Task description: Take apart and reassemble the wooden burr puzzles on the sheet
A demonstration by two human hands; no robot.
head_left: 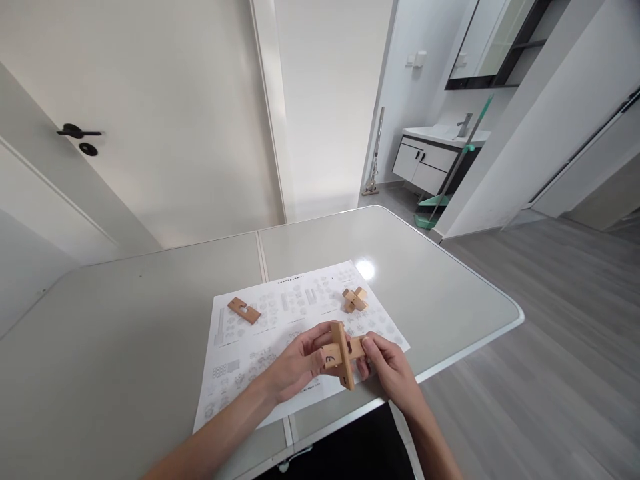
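Observation:
Two flat wooden puzzle pieces (343, 357) cross each other between my hands, above the lower right of a printed instruction sheet (280, 320). One piece stands upright and the other passes through it sideways; dark marks show on both. My left hand (303, 363) is closed on the left end of the crossed pieces, its fingers partly behind them. My right hand (390, 363) pinches the right end, near a dark notch. Farther left on the sheet lies a loose flat wooden piece (245, 311) with a cut-out slot. A small assembled wooden burr puzzle (355, 300) sits on the sheet's right part.
The sheet rests on a light grey folding table (140, 347) with a seam across it. A white door (175, 100) stands behind the table. Beyond a doorway at the right are a sink cabinet (425, 160), a mop (375, 160) and a green dustpan (425, 220).

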